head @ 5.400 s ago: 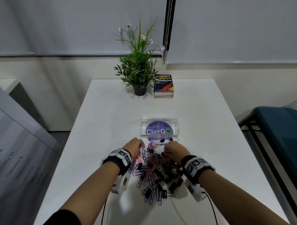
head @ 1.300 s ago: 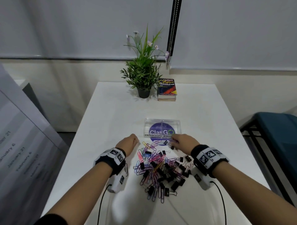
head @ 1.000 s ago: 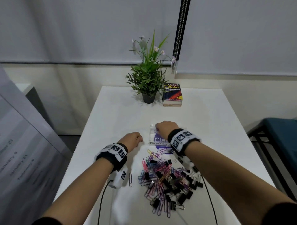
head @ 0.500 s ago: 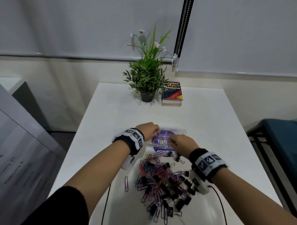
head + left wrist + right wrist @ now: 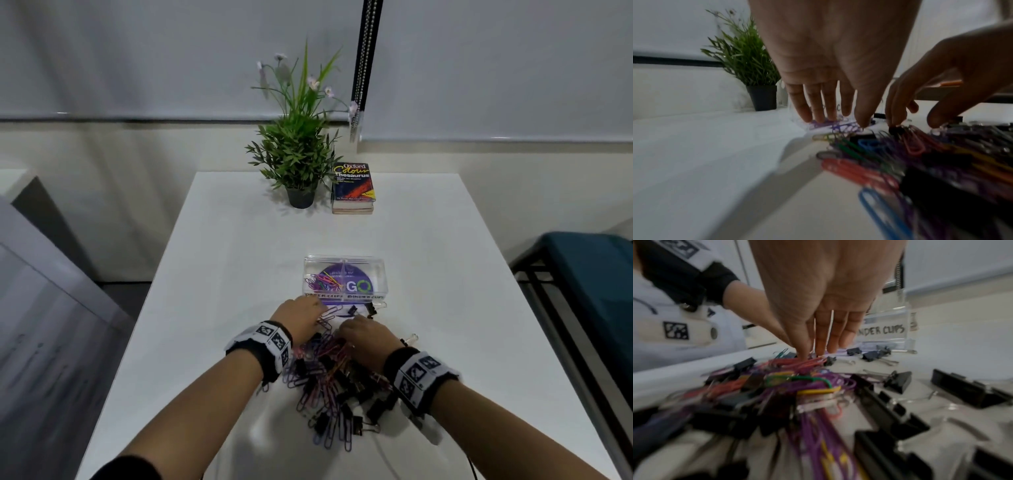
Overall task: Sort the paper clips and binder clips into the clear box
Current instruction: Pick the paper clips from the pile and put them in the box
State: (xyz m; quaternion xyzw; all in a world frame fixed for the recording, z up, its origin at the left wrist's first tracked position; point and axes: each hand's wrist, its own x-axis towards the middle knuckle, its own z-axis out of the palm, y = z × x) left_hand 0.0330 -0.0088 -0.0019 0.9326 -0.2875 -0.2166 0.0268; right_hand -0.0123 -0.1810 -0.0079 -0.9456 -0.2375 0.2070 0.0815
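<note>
On the white table (image 5: 219, 274), just in front of the clear box (image 5: 376, 270), sits the mixed pile (image 5: 329, 380) of paper clips and black binder clips. Both hands are down at its far edge. Left hand (image 5: 297, 320) has straight fingers touching purple clips near the box, holding nothing as far as the wrist view shows. Right hand (image 5: 366, 339) also has straight fingers, tips pressing on red clips, nothing pinched yet.

A few paper clips (image 5: 323, 282) already lie in the left half; the right half looks bare, though it's hard to be sure.

What could go wrong, probably: the clips are tangled, so pulling one may drag a binder clip along into the wrong side. A hand bumping the box could also shove it.

Writing: box reads "PAPER CLIPS" and "BINDER CLIPS", with "GO" on a purple disc. The book (image 5: 352, 183) by the plant (image 5: 298, 150) says "Oxford Colour Thesaurus".
</note>
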